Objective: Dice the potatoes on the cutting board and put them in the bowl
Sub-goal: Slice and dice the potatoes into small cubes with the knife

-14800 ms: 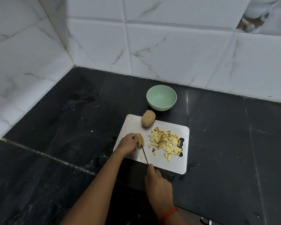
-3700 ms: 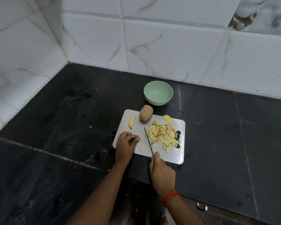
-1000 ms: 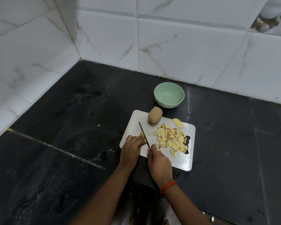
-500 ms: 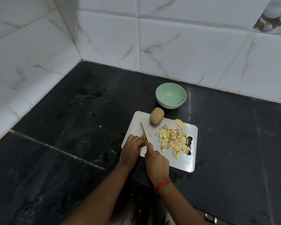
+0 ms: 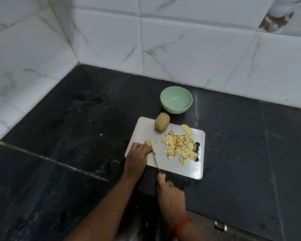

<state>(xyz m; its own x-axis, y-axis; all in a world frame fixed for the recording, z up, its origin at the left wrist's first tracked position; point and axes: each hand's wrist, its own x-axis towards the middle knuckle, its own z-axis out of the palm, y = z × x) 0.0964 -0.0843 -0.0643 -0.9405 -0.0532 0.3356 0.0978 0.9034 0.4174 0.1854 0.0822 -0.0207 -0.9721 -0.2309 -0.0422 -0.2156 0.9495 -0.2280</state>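
A white cutting board (image 5: 179, 166) lies on the black counter. At its left side my left hand (image 5: 137, 156) holds down potato strips (image 5: 151, 143) with curled fingers. My right hand (image 5: 169, 193) grips a knife (image 5: 156, 162) whose blade lies along the strips, right next to the left fingers. A pile of several potato dice (image 5: 180, 147) covers the board's right half. One potato slice (image 5: 186, 129) lies at the far right edge. A whole unpeeled potato (image 5: 162, 121) sits at the board's far edge. The pale green bowl (image 5: 176, 99) behind the board holds nothing.
White marble-look tiled walls (image 5: 181, 46) close the counter at the back and left, meeting in a corner. The black counter (image 5: 76, 136) has wet patches left of the board. The counter's front edge runs below my right wrist.
My right hand has drawn back toward me, pulling the knife along the strips. A cut strip now shows beside my left fingers. The board looks shifted from head motion.
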